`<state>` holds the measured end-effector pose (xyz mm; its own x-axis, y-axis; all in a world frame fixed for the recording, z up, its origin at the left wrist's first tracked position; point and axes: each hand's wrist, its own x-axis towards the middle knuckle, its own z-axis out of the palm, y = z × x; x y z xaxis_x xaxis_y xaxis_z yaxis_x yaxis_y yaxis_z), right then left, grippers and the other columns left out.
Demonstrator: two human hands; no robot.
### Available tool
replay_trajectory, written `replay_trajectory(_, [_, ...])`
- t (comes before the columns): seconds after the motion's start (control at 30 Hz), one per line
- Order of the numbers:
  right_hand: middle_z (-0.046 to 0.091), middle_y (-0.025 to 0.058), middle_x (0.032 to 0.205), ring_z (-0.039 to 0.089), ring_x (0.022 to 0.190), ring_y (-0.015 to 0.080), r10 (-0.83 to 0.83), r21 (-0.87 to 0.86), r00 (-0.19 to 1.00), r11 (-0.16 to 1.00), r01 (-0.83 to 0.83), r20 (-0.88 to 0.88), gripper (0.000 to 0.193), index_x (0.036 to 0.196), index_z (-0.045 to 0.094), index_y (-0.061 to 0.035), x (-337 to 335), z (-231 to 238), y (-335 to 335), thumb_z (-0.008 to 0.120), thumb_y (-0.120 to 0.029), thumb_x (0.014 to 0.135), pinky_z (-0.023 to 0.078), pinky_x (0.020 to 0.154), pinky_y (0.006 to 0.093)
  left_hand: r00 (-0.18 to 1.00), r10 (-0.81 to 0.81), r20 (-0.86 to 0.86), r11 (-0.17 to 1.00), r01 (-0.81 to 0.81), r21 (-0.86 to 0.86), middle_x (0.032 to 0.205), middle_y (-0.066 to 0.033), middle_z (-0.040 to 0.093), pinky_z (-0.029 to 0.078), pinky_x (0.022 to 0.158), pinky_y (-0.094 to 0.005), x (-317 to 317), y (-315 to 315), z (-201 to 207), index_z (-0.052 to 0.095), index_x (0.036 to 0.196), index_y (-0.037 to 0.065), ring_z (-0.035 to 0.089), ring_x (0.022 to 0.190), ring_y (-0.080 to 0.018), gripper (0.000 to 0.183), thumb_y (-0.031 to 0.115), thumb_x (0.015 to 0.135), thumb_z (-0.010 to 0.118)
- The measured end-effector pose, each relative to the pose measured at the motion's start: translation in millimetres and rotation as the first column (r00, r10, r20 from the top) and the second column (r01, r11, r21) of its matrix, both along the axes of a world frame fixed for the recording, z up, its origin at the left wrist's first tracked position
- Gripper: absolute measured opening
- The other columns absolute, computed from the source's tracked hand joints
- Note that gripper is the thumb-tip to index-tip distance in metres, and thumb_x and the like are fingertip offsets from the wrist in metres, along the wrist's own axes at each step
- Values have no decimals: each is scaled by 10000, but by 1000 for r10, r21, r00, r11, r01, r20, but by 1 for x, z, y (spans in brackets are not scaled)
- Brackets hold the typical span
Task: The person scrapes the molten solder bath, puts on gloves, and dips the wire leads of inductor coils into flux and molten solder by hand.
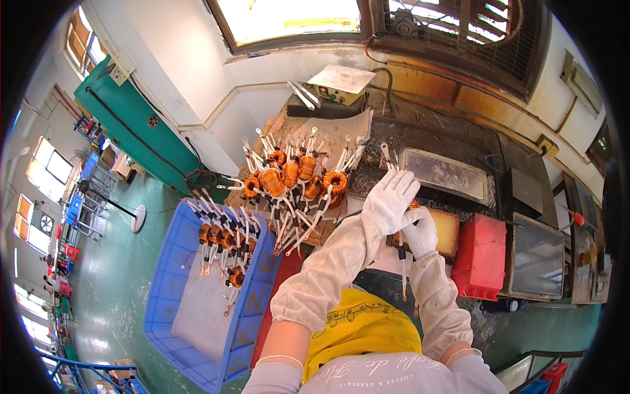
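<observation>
Both my hands wear white gloves, with pale sleeve covers on the forearms. My left hand (391, 202) closes over a copper-wound ring coil (413, 205), most of which the gloves hide. Just below and to the right, my right hand (420, 234) grips the same coil from its near side. White leads with metal lugs (386, 152) stick up past my left fingers, and another lead (403, 261) hangs beneath. Beyond them lies a rectangular metal-framed tray (446, 174) with a dull silvery surface. A second tray (445, 231) with a yellowish surface sits beside my right hand.
Several copper coils with white leads (289, 174) are piled on cardboard to the left. A blue crate (172, 289) holds more coils. On the right are a red bin (480, 256) and a grey framed panel (537, 256). A control box (338, 92) stands at the back.
</observation>
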<state>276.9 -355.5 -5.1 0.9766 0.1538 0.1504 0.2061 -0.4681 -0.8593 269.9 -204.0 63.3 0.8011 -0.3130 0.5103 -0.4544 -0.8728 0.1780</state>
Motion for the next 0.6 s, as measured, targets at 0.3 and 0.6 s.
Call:
replay_trajectory(0.3, [691, 164, 907, 681, 883, 286, -26, 37, 1000, 999, 27, -16, 403, 994, 639, -17, -9, 9, 4, 788, -313, 765, 519, 798, 384, 975, 12, 222, 990, 19, -139, 1281, -190, 580, 345, 1121, -462, -1, -7, -6, 585, 1227, 20, 535, 1216, -361, 571, 446, 852, 640])
replay_trajectory(0.6, [655, 169, 1058, 670, 969, 318, -150, -42, 988, 988, 148, -47, 537, 1155, 607, -53, -23, 31, 12, 764, -418, 793, 526, 825, 422, 853, -423, -306, 5, -336, -942, 1248, -118, 555, 467, 938, -304, -61, -34, -66, 444, 1344, 26, 548, 1121, -183, 523, 292, 952, 668])
